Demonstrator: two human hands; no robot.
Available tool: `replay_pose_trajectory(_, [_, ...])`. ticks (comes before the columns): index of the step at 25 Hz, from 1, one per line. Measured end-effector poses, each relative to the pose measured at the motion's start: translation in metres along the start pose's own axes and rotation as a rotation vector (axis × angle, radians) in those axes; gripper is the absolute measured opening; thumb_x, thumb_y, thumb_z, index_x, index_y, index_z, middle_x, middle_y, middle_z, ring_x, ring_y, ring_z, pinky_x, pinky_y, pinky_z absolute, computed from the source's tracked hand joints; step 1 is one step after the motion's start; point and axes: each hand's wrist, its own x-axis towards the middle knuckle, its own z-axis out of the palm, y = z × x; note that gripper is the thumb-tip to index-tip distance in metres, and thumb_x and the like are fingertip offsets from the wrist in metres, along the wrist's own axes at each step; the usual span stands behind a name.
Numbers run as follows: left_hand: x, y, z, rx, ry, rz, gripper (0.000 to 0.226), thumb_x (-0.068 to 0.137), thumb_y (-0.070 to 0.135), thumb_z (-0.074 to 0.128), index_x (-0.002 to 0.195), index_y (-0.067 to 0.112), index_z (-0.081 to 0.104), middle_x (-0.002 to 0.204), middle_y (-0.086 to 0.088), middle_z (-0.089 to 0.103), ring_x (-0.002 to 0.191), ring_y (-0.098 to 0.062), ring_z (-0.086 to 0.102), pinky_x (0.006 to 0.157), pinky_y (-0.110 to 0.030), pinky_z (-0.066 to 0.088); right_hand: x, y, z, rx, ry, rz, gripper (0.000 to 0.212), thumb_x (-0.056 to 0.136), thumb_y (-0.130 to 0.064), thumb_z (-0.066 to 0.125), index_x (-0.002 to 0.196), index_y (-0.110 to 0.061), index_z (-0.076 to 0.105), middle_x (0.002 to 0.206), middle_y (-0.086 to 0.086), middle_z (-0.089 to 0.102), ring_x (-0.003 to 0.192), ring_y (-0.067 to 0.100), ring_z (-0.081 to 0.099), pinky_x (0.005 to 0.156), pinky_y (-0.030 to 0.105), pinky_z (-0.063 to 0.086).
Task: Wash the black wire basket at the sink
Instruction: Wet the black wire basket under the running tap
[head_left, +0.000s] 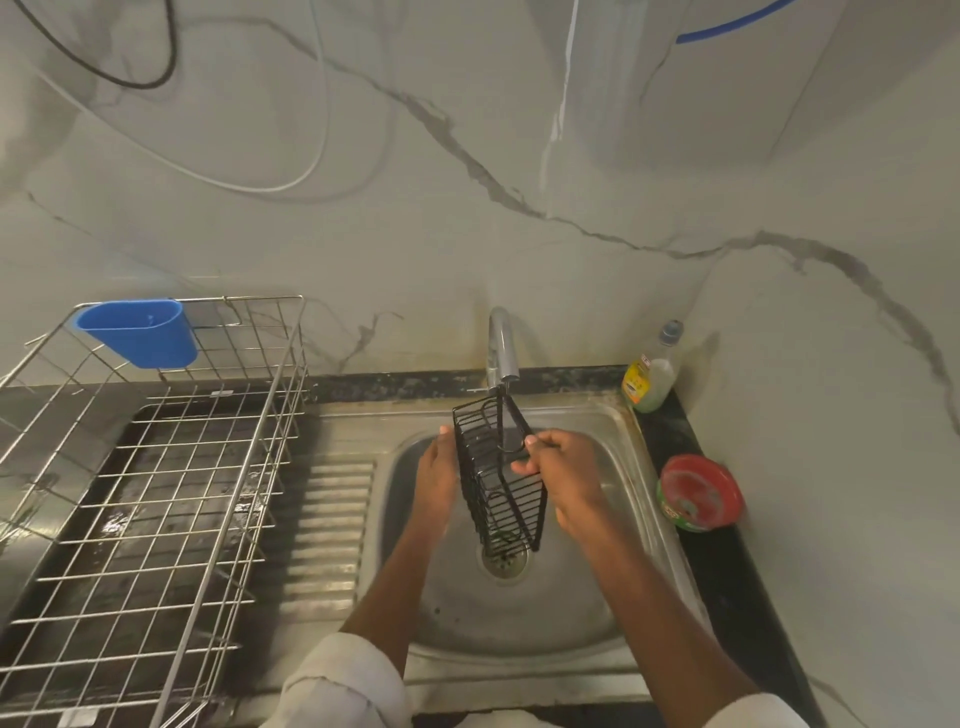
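The black wire basket is held on end over the steel sink, its upper end right under the tap. My left hand lies against the basket's left side with fingers straight. My right hand grips the basket's right edge near the top, fingers curled round the wire. The lower end of the basket hangs just above the drain. I cannot make out running water.
A large steel dish rack with a blue plastic cup hooked on it stands on the wet drainboard at the left. A dish-soap bottle and a red-lidded green tub sit on the dark counter right of the sink.
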Motion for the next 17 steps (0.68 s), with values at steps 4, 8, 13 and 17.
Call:
replay_pose_trajectory(4, [0.003,0.006,0.0,0.049,-0.083,0.012,0.047,0.107,0.067,0.038,0.106,0.043,0.078,0.108,0.016,0.081,0.111,-0.007,0.071,0.111,-0.046,0.047,-0.003,-0.003,-0.008,0.112,0.033,0.059,0.017,0.104,-0.011,0.059,0.089,-0.009,0.068,0.057,0.003,0.061,0.077,0.024,0.078,0.072,0.035,0.055])
replay_pose_trajectory(8, [0.0,0.006,0.01,0.12,-0.188,0.001,0.058,0.094,0.088,0.039,0.113,0.049,0.078,0.12,0.018,0.079,0.122,-0.011,0.068,0.113,-0.049,0.045,-0.006,-0.01,-0.023,0.206,0.097,0.101,0.02,0.105,-0.009,0.056,0.087,-0.008,0.064,0.059,0.002,0.06,0.073,0.022,0.077,0.059,0.03,0.053])
replay_pose_trajectory(13, [-0.007,0.008,0.018,0.088,-0.232,-0.003,0.061,0.106,0.07,0.035,0.131,0.03,0.074,0.125,0.009,0.078,0.123,-0.013,0.068,0.099,-0.041,0.051,-0.004,-0.008,-0.031,0.145,0.08,0.075,0.017,0.103,-0.009,0.059,0.089,-0.011,0.069,0.052,0.0,0.058,0.06,0.016,0.072,0.078,0.043,0.06])
replay_pose_trajectory(17, [-0.005,0.001,0.004,0.062,-0.127,-0.013,0.06,0.109,0.066,0.035,0.122,0.024,0.077,0.119,0.003,0.081,0.119,-0.022,0.072,0.1,-0.044,0.053,-0.012,-0.009,-0.024,0.111,-0.01,0.06,0.012,0.103,-0.008,0.06,0.097,-0.011,0.07,0.058,0.003,0.06,0.061,0.014,0.072,0.077,0.038,0.061])
